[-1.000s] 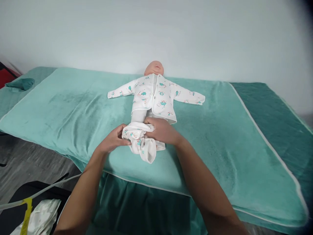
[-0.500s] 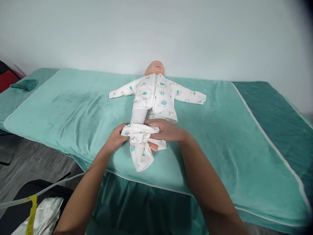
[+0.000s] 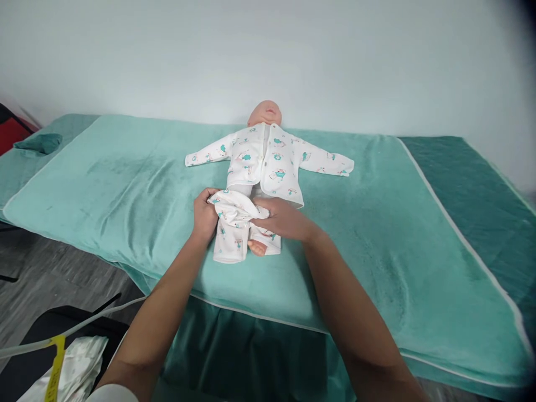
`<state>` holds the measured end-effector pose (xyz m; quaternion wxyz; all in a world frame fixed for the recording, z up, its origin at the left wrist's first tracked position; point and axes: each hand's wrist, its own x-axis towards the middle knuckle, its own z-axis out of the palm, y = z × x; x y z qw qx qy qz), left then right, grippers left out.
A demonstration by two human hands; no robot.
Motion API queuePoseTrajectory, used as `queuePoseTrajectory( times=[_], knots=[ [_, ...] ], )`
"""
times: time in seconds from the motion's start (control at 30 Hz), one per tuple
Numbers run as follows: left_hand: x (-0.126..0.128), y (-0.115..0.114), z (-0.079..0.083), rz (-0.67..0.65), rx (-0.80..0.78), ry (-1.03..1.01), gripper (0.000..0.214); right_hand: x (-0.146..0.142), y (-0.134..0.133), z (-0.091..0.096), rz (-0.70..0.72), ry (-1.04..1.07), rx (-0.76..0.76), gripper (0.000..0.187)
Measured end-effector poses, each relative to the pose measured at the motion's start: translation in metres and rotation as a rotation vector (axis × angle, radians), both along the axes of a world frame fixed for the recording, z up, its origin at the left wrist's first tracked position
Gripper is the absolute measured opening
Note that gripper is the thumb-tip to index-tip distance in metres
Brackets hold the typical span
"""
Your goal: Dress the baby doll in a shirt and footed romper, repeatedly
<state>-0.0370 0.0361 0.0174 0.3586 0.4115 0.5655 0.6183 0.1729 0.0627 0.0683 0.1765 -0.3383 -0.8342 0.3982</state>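
Note:
A baby doll point(image 3: 264, 113) lies on its back on a teal towel point(image 3: 125, 184), dressed in a white printed jacket point(image 3: 268, 162) with sleeves spread out. Both my hands grip the bunched waistband of small white printed trousers point(image 3: 229, 237) at the doll's thighs. My left hand point(image 3: 205, 215) is closed on the left side of the waistband. My right hand point(image 3: 280, 219) is closed on the right side. One bare doll foot point(image 3: 256, 247) pokes out below my right hand.
The towel covers a bed with a darker green sheet point(image 3: 473, 178) at the right. A small teal cloth point(image 3: 37, 143) lies at the far left. On the floor at lower left sit a white plastic packet point(image 3: 71, 374) and a tube with a yellow tag point(image 3: 54, 357).
My hands have pulled the trousers up the doll's legs, from around its feet to its thighs. A bare foot has come out of the right leg opening.

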Motion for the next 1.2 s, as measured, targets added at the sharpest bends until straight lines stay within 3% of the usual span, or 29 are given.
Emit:
queuePoseTrajectory(
  times=[0.4, 0.63, 0.77, 1.0, 1.13, 1.2],
  knots=[
    [0.008, 0.036, 0.0, 0.099, 0.124, 0.101, 0.009, -0.017, 0.001, -0.009, -0.31, 0.075, 0.099, 0.008],
    [0.01, 0.038, -0.01, 0.127, 0.215, 0.169, 0.016, -0.022, 0.001, -0.013, -0.425, 0.098, 0.073, 0.017],
    [0.01, 0.033, -0.012, 0.129, 0.203, 0.136, 0.016, -0.021, -0.001, -0.013, -0.426, 0.081, 0.08, 0.015],
    [0.003, 0.026, 0.0, -0.051, 0.228, -0.295, 0.019, -0.011, -0.006, -0.017, -0.332, 0.099, 0.088, 0.032],
    [0.004, 0.025, 0.004, -0.039, 0.164, -0.338, 0.041, -0.002, -0.007, -0.019, -0.274, 0.278, 0.171, 0.028],
    [0.004, 0.025, 0.003, -0.072, 0.13, -0.329, 0.036, 0.002, -0.006, -0.02, -0.286, 0.425, 0.221, 0.02]
  ],
)
